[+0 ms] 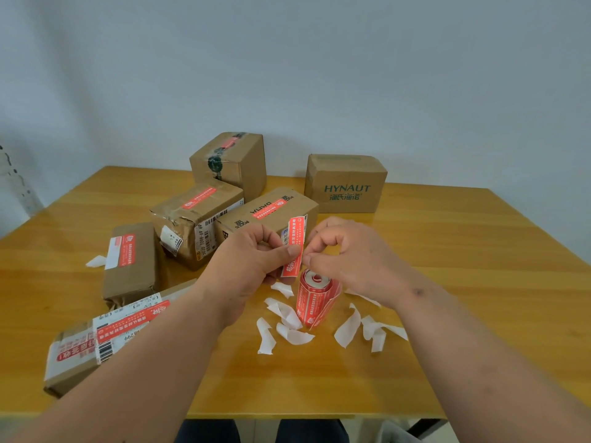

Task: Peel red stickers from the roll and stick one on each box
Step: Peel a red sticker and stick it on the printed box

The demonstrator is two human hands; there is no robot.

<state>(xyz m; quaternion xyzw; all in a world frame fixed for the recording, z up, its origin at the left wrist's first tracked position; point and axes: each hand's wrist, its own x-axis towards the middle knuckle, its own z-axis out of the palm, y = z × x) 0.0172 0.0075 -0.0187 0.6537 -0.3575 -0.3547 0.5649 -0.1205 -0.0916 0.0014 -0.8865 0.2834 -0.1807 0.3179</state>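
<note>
**Red sticker upright between two hands, bare box far right**

Red and long, the sticker (294, 247) stands nearly vertical above the roll (316, 298), its long axis running away from the person and leaning slightly right at the top. The left hand (252, 260) pinches it near mid-length, thumb pressed on its face, the other fingers curled behind. The right hand (345, 254) meets it from the other side, thumb and forefinger closed in a ring at its right edge; whether they grip the sticker itself or its backing I cannot tell.

The roll stands on end on the table (479, 282), just below both hands, with white backing scraps (294, 335) strewn round it.

Five boxes to the left and behind already show a red strip. The HYNAUT box (345, 183) shows none on the faces in view, so it looks like the one left to do. It sits beyond the hands and to the right, well apart from them, nearer the right hand. The sticker's axis already points roughly that way, so the reach should be forward and right, probably led by the right hand.
</note>
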